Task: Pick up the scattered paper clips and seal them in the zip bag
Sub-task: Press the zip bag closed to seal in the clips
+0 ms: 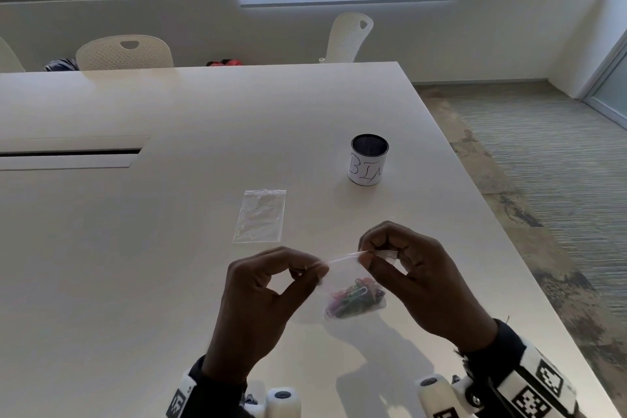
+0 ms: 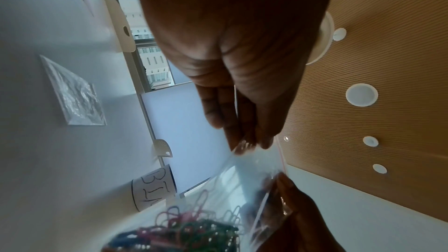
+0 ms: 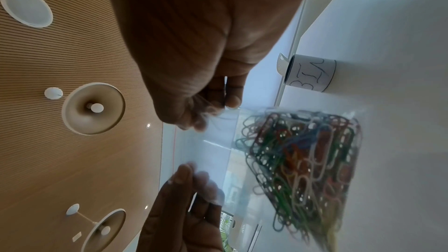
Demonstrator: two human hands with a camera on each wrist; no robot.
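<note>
A small clear zip bag (image 1: pixel 342 276) hangs above the white table (image 1: pixel 152 265), held by its top strip between my two hands. A pile of coloured paper clips (image 1: pixel 356 297) sits in the bottom of it. My left hand (image 1: pixel 317 269) pinches the strip's left end, and my right hand (image 1: pixel 366 253) pinches its right end. In the left wrist view my left hand's fingertips (image 2: pixel 249 144) close on the bag's (image 2: pixel 252 170) corner. In the right wrist view my right hand (image 3: pixel 208 118) grips the bag's (image 3: pixel 213 141) top, with the clips (image 3: pixel 303 160) below. No loose clips show on the table.
A second, empty zip bag (image 1: pixel 260 215) lies flat just beyond my hands. A small cylinder labelled BIN (image 1: pixel 369 159) stands farther back on the right. The table's right edge runs close to my right wrist. White chairs (image 1: pixel 124 52) stand along the far side.
</note>
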